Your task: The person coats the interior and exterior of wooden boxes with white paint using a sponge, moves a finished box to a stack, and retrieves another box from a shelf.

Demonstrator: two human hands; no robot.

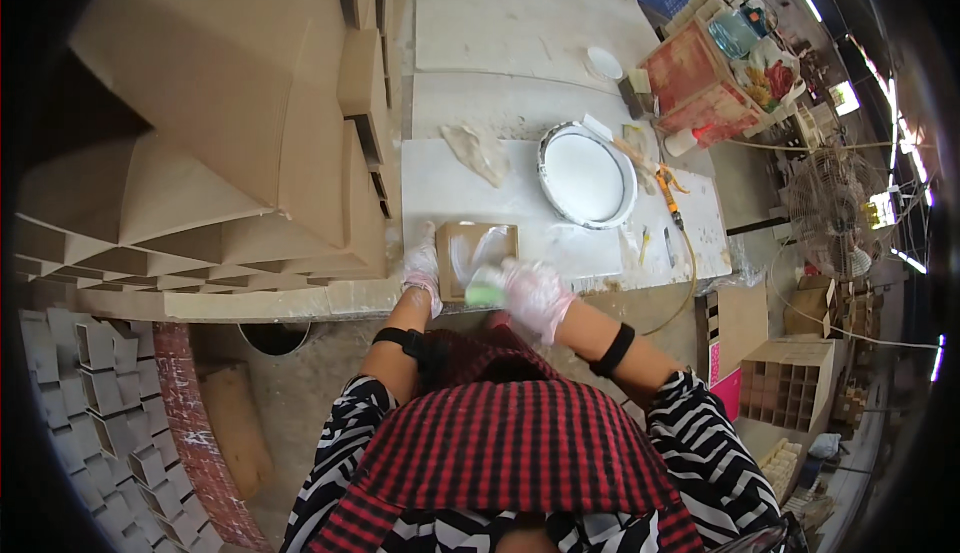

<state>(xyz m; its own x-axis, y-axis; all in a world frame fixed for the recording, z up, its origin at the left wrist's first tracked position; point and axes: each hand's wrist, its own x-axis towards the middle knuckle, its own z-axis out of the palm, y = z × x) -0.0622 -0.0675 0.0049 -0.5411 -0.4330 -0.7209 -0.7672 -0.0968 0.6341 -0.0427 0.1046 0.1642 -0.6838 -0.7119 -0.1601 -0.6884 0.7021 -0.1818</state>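
- The small flat brown cardboard piece [476, 253] lies on the near edge of the white desk [440, 188].
- The left hand [421, 271], in a clear glove, presses flat on the cardboard's left edge, fingers spread.
- The right hand [533, 293], gloved too, is closed around a green sponge [485, 292] at the cardboard's near right corner.
- A round white basin [586, 175] sits farther right.
- Folded brown cardboard dividers [230, 153] are stacked at left.

Cardboard workshop; stacked cardboard dividers [200, 153]; glue basin [586, 175] on worktable [520, 43]; standing fan [830, 218]
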